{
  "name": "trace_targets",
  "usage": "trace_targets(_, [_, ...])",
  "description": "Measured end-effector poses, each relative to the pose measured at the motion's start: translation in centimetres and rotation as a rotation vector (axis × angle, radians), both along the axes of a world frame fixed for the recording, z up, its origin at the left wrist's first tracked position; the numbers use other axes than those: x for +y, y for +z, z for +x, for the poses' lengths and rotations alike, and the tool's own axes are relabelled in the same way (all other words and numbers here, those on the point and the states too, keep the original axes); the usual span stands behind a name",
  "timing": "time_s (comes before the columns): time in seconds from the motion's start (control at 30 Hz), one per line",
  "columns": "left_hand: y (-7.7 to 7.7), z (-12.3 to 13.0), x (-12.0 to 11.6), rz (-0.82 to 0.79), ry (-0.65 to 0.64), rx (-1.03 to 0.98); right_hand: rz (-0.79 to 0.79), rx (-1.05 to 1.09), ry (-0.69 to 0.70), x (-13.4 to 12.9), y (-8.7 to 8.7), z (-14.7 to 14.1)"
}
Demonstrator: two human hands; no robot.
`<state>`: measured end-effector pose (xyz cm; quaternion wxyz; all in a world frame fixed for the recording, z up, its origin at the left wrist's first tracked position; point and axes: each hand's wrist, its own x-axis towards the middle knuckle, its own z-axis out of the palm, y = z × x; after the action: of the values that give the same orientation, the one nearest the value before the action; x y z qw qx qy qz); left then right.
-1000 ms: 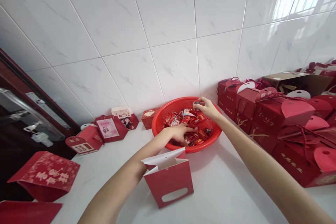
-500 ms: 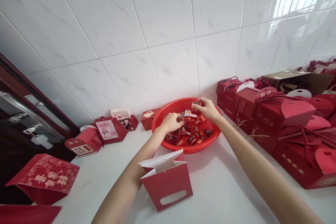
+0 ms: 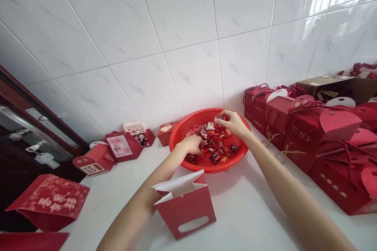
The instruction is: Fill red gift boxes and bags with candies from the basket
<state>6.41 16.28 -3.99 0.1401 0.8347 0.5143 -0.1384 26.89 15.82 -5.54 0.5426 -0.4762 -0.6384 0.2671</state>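
Observation:
A round red plastic basket [image 3: 235, 160] stands against the wall with several wrapped candies [image 3: 216, 157] in it. My left hand [image 3: 192, 146] is down among the candies on the basket's left side, its fingers curled and partly hidden. At the back right of the basket, my right hand [image 3: 232, 122] pinches dark-and-red wrapped candies [image 3: 221, 117] above the pile. A red paper bag [image 3: 188, 208] with a white inside stands open at the top in front of the basket, beside my left forearm.
Red gift boxes [image 3: 318, 125] are stacked along the right. Smaller boxes [image 3: 119, 147] line the wall at left, with a patterned red box [image 3: 53, 200] nearer. A door handle [image 3: 35, 129] is at far left.
My left hand has moved down and slightly left, deeper into the candies, and candies beside it have shifted. My right hand has stayed nearly in place with its candies.

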Motion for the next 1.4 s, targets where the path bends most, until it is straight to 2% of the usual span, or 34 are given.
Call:
trace_targets(0.13, [0.1,0.1,0.5,0.217,-0.004,0.009,-0.006,-0.025,0.001,-0.1,-0.1,0.0])
trace_targets(0.3, [0.1,0.0,0.9,0.433,0.07,-0.007,0.001,-0.047,0.007,0.0,-0.2,-0.1])
trace_targets(0.43, [-0.1,-0.4,1.1,0.506,0.139,-0.049,0.005,-0.054,0.01,0.0,-0.3,-0.1])
trace_targets(0.53, [-0.2,-0.6,1.3,0.499,0.143,-0.099,0.007,-0.06,0.01,0.0,-0.4,-0.1])
trace_targets(0.6, [-0.3,-0.6,1.3,0.43,0.08,-0.139,0.007,-0.065,0.011,0.0,-0.4,-0.1])
trace_targets(0.77, [-0.5,-0.4,0.8,0.089,-0.201,-0.207,0.01,-0.07,0.01,0.0,-0.3,-0.2])
trace_targets(0.9, [-0.4,0.6,0.2,0.067,-0.397,-0.286,0.003,-0.066,0.016,-0.2,-0.2,-0.3])
trace_targets(1.03, [-0.8,2.6,-0.1,0.048,-0.598,-0.153,0.005,-0.062,0.003,-0.2,-0.1,-0.3])
trace_targets(1.1, [-1.3,3.5,0.0,0.031,-0.649,-0.12,0.011,-0.061,-0.003,-0.2,-0.1,-0.3])
trace_targets(1.17, [-2.0,4.0,0.3,0.011,-0.616,-0.152,0.015,-0.054,-0.008,-0.1,-0.1,-0.2])
trace_targets(1.27, [-2.6,3.7,1.3,-0.008,-0.454,-0.291,0.019,-0.026,-0.009,0.1,-0.2,-0.1])
trace_targets(1.4, [-2.5,2.3,2.6,0.046,-0.291,-0.402,0.016,0.032,0.014,0.2,-0.2,-0.1])
